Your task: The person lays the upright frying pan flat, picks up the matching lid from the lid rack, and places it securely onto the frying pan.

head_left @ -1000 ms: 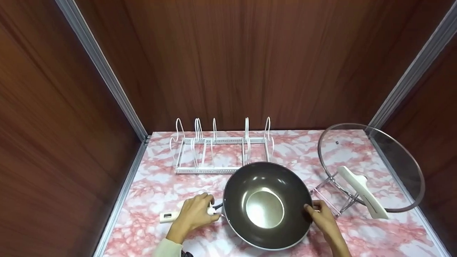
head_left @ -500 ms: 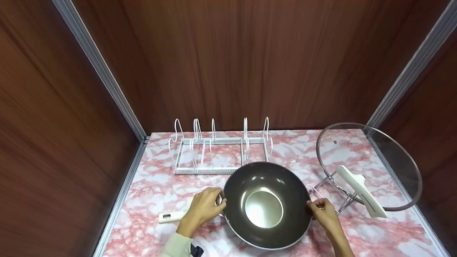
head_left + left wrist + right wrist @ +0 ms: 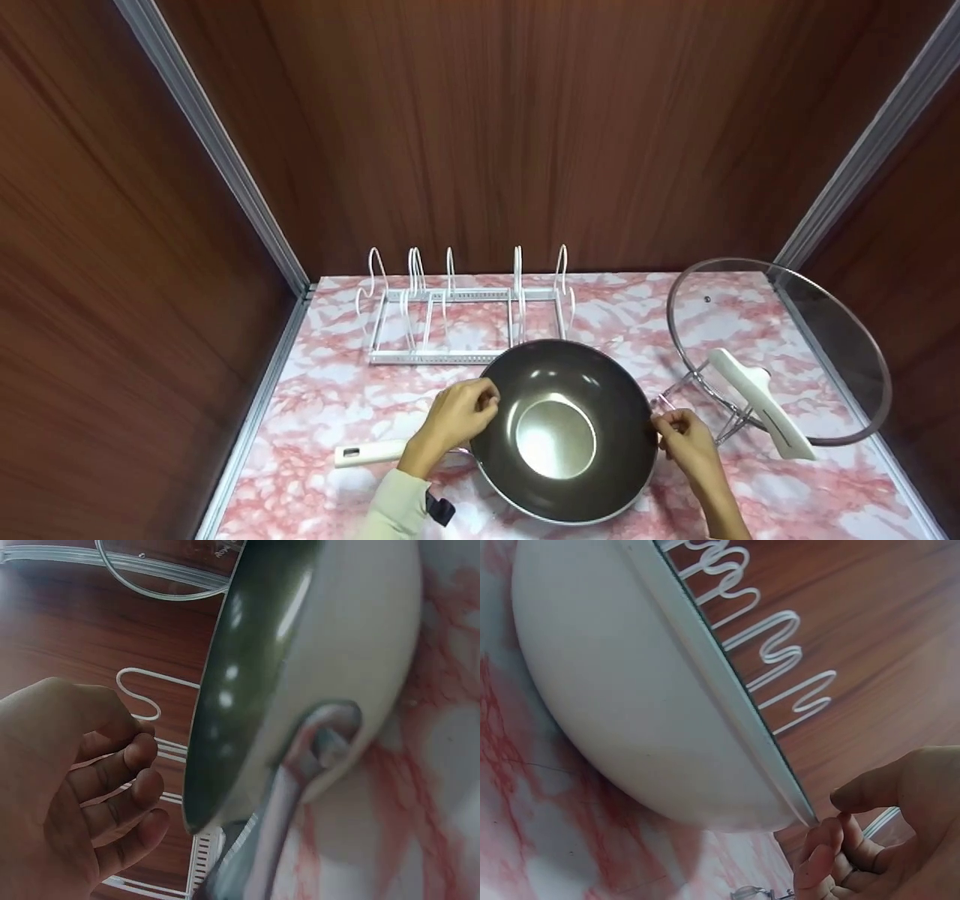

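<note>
A wok [image 3: 555,442] with a dark inside and pale outside sits on the table, its cream handle [image 3: 370,453] pointing left. Over the wok's left rim my left hand [image 3: 459,412] hovers with loosely curled fingers. The left wrist view shows that hand [image 3: 82,772] apart from the wok wall [image 3: 352,630] and its metal handle bracket [image 3: 277,817], holding nothing. On the opposite side, my right hand [image 3: 688,442] is at the right rim. Its fingertips [image 3: 826,832] are right beside the rim in the right wrist view, thumb above, not wrapped round it.
Behind the wok stands a white wire rack [image 3: 435,358] with upright loops. To the right, a glass lid [image 3: 780,330] with a cream handle [image 3: 761,405] leans in a chrome stand [image 3: 731,427]. Wood-grain panels [image 3: 480,135] enclose the marbled table [image 3: 300,420] on three sides.
My left hand has left the wok's handle and moved up and right to over the rim. My right hand has eased slightly outward and up along the right rim. The wok stays put.
</note>
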`<state>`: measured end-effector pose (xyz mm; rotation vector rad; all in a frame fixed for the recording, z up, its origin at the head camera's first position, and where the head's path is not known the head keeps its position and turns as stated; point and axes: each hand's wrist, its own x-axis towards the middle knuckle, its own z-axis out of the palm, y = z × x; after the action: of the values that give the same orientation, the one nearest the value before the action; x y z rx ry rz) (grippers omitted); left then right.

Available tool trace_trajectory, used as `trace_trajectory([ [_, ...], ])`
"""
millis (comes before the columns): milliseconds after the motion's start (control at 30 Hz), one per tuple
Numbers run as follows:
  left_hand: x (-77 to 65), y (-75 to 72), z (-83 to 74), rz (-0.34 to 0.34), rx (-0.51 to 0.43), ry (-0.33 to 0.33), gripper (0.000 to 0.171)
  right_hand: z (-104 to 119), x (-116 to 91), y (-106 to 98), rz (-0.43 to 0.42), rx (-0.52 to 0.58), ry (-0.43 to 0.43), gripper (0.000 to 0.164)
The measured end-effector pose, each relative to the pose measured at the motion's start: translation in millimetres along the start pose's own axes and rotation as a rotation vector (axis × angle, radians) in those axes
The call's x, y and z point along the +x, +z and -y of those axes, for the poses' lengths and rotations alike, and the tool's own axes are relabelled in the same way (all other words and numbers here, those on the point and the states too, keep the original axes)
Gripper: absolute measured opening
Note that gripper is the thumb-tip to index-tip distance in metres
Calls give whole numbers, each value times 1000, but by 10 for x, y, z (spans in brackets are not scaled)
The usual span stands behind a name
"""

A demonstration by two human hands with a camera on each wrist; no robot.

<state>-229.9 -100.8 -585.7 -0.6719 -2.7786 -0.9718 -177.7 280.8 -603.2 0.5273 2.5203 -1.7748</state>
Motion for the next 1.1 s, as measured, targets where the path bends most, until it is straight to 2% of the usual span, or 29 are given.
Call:
trace_trajectory([
  [367, 254, 55, -135, -36, -64, 9, 6, 52, 24, -13, -32, 7, -39, 13],
  [733, 429, 138, -310, -9, -135, 18, 8, 108, 43, 24, -31, 24, -57, 15],
  [1100, 640, 296, -446, 40, -210, 23, 8, 165, 70, 36, -14, 17, -71, 15],
])
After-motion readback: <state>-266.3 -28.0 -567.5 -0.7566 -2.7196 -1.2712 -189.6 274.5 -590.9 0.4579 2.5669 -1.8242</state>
